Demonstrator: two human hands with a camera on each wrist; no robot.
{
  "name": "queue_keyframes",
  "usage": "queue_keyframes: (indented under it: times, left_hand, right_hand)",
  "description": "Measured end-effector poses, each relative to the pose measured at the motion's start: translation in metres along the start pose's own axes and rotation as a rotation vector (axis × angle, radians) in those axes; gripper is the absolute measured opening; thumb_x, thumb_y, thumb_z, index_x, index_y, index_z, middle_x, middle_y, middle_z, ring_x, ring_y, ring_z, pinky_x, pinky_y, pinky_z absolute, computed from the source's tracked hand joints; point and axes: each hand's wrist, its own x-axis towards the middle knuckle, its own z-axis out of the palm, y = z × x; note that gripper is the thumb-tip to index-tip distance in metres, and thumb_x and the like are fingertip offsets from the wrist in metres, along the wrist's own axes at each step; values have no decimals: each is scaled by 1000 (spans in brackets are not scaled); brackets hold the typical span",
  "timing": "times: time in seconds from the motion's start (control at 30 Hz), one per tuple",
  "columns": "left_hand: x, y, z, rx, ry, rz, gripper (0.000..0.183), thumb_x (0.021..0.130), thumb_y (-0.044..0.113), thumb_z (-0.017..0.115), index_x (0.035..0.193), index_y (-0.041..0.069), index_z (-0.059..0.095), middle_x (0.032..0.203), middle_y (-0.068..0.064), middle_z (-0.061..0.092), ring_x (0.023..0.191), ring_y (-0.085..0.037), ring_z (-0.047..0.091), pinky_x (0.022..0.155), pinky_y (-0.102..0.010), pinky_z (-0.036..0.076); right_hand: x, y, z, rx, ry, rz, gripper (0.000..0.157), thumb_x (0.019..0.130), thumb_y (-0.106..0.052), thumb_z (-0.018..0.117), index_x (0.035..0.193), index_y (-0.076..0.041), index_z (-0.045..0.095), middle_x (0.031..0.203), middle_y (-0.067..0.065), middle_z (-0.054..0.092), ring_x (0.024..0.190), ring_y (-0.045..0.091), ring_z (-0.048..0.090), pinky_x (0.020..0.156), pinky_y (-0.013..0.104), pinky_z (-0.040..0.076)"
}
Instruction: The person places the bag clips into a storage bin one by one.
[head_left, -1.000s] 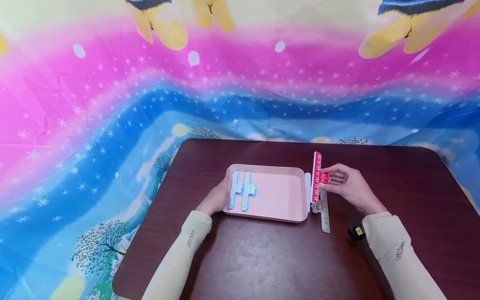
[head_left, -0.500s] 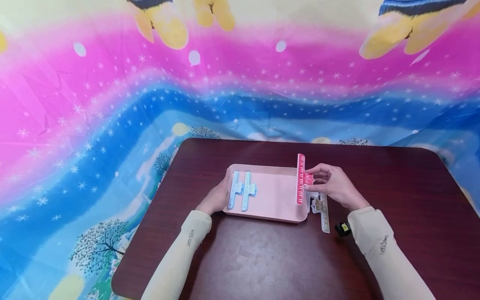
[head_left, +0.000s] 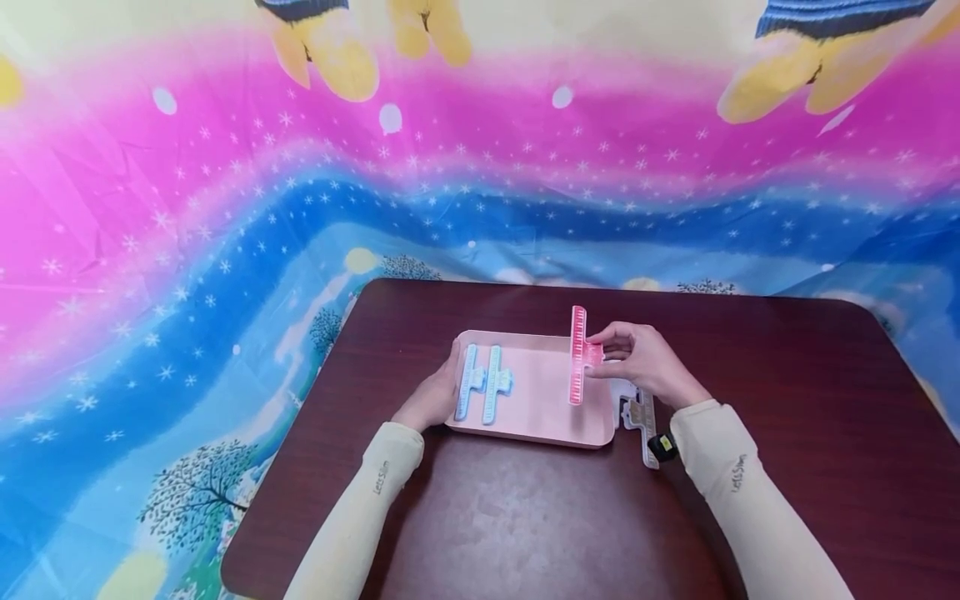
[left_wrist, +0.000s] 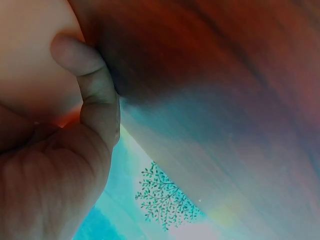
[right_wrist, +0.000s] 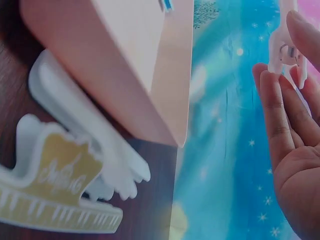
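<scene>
In the head view, my right hand pinches a red piano-key clip by its handle, over the right part of a pink tray. The right wrist view shows the clip's pale back and spring between thumb and fingers. My left hand holds the tray's left end, its thumb bent against the tray wall. Two blue piano-key clips lie side by side inside the tray, at its left. A gold piano-key clip lies on the table right of the tray.
A white clip-like piece lies between the gold clip and the tray, partly covered. The dark wooden table has rounded corners. A patterned cloth hangs behind it. A black wrist device sits by the right sleeve.
My right hand has carried the red clip leftward, from beside the tray's right edge to above the tray. The left hand and the tray stay where they were.
</scene>
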Motion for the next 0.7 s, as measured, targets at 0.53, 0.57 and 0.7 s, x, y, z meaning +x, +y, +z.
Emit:
queue_keyframes:
  times: [0.53, 0.57, 0.7]
  left_hand:
    - [-2, 2, -1, 0, -2, -23, 69, 111, 13, 35, 167, 11, -5, 171, -15, 23, 150, -30, 40, 124, -43, 34]
    - [-2, 2, -1, -2, 0, -20, 69, 111, 13, 35, 167, 10, -5, 171, -16, 24, 150, -30, 40, 124, -44, 34]
    - [-1, 2, -1, 2, 3, -15, 69, 111, 13, 35, 167, 9, -5, 171, -17, 24, 151, -30, 38, 125, -43, 33]
  right_hand:
    - [18, -10, 30, -9, -7, -5, 46, 76, -13, 93, 117, -3, 74, 113, 16, 77, 106, 27, 73, 91, 34, 60]
    - [20, -11, 32, -5, -6, -4, 46, 75, -13, 94, 116, -3, 74, 112, 16, 77, 105, 27, 73, 91, 35, 60]
    - [25, -15, 38, 20, -11, 9, 46, 74, -11, 94, 114, -3, 74, 111, 16, 77, 103, 26, 73, 88, 32, 61]
